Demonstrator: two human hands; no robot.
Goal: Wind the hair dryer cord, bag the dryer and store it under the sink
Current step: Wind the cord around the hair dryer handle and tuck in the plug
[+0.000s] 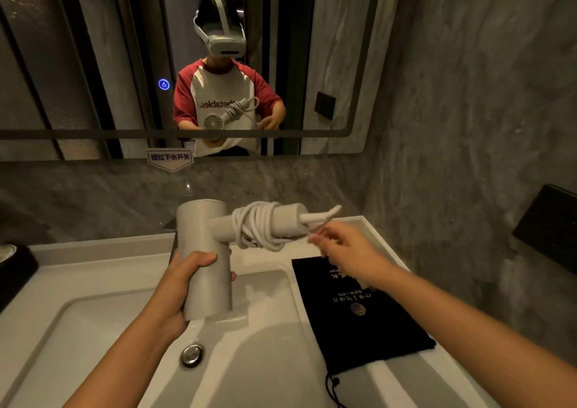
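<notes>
A white hair dryer (pixel 204 239) is held above the sink, barrel upright, handle pointing right. My left hand (pixel 179 286) grips the lower barrel. Its white cord (pixel 257 229) is coiled in several loops around the handle. My right hand (pixel 340 248) pinches the loose cord end next to the handle's tip, where the stiff cord stub (pixel 321 215) sticks out. A black drawstring bag (pixel 356 314) with gold print lies flat on the counter to the right of the basin, under my right forearm.
The white sink (pixel 93 320) has a chrome drain plug (pixel 192 354) in the basin. A mirror (pixel 93 64) faces me and reflects a person with the dryer. A dark object (pixel 15 270) sits at the left counter edge, a black wall fixture (pixel 549 229) at the right.
</notes>
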